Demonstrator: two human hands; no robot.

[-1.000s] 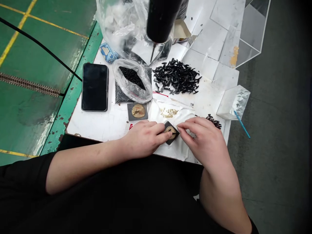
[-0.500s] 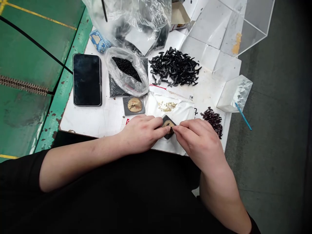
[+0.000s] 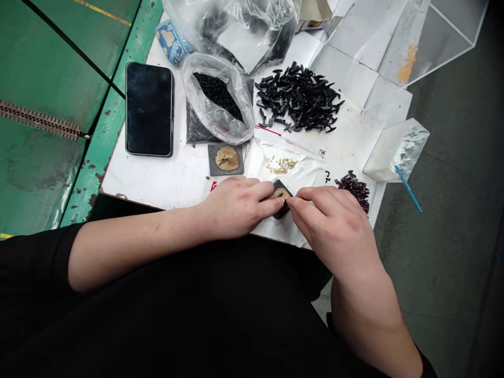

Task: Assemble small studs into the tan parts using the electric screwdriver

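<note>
My left hand (image 3: pixel 240 205) reaches in from the left, its fingertips at a small dark block with a tan lump on top (image 3: pixel 281 192). My right hand (image 3: pixel 334 226) meets it from the right, thumb and forefinger pinched at the block's right side. Whatever the fingertips hold is too small and hidden to name. Just beyond lie small gold rings (image 3: pixel 281 165) on white paper. Another dark plate with a tan lump (image 3: pixel 227 159) sits to the left. A pile of dark reddish-brown parts (image 3: pixel 354 190) is partly behind my right hand.
A heap of black parts (image 3: pixel 299 98) lies farther back, beside an open plastic bag of black pieces (image 3: pixel 218 97). A black phone (image 3: pixel 149 109) is at the left. At the right are a clear block (image 3: pixel 397 149) and a blue stick (image 3: pixel 409 190).
The view has shifted, so the table and its items appear farther right and slightly higher. Both hands remain together at the small block, with little change in their pose.
</note>
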